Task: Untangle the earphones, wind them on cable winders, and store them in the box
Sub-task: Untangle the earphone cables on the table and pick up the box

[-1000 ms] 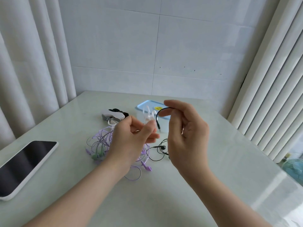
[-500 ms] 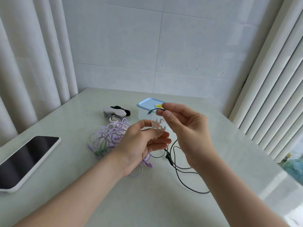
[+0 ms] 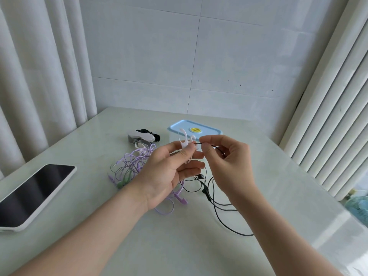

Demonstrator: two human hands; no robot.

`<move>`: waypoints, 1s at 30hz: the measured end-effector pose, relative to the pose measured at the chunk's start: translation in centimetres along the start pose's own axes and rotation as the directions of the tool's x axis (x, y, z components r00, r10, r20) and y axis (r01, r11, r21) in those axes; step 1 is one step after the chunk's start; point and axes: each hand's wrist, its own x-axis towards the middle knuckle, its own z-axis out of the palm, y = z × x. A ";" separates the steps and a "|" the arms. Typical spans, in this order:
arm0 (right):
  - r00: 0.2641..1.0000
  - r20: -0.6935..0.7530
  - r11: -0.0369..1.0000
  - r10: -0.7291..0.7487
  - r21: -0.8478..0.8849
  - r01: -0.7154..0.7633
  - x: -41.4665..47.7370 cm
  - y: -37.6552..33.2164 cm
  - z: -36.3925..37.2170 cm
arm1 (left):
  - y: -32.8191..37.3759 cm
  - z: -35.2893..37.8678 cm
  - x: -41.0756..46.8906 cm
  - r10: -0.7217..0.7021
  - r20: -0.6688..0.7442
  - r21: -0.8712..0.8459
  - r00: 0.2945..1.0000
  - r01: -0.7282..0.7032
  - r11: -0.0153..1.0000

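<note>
Black earphones are lying loose on the table in front of the box, their cord rising to the right hand, which is pinching it between thumb and forefinger. Touching it, the left hand is gripping a white cable winder in its fingertips. Purple earphones are sitting tangled to the left of the box, spare winders are lying beside it, and a phone is resting far to its left.

A phone lies on the table.

left hand and right hand raised, fingers pinching.
</note>
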 end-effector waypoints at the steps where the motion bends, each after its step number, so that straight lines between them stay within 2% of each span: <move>1: 1.000 -0.003 1.000 0.004 0.001 -0.004 0.0 0.1 0.0 | -0.1 -0.1 0.0 0.001 0.001 0.009 1.000 -0.001 1.000; 12: 0.994 -0.006 0.994 0.111 -0.010 -0.111 -0.1 0.0 -0.1 | 0.2 0.0 -0.1 -0.013 0.042 -0.027 0.999 0.014 1.000; 19: 0.990 -0.015 0.989 0.141 -0.053 -0.142 0.0 -0.3 -0.5 | 0.1 -0.7 0.4 0.056 0.045 0.104 0.997 -0.061 0.993; 22: 0.982 0.046 0.979 0.184 -0.100 -0.179 -0.1 -0.1 -0.6 | 0.2 -0.9 0.5 0.079 0.015 0.156 0.997 -0.080 0.985; 26: 0.931 0.197 0.948 0.309 -0.145 -0.284 -0.1 0.0 -0.6 | 0.5 -1.2 0.6 0.149 -0.052 0.239 0.987 -0.132 0.962; 28: 0.908 0.290 0.945 0.301 -0.220 -0.243 -0.3 0.0 -0.4 | 0.5 -1.3 0.6 0.220 -0.119 0.271 0.968 -0.182 0.945; 30: 0.895 0.378 0.942 0.235 -0.316 -0.114 -0.7 0.2 0.0 | 0.4 -1.4 0.7 0.299 -0.170 0.340 0.939 -0.229 0.912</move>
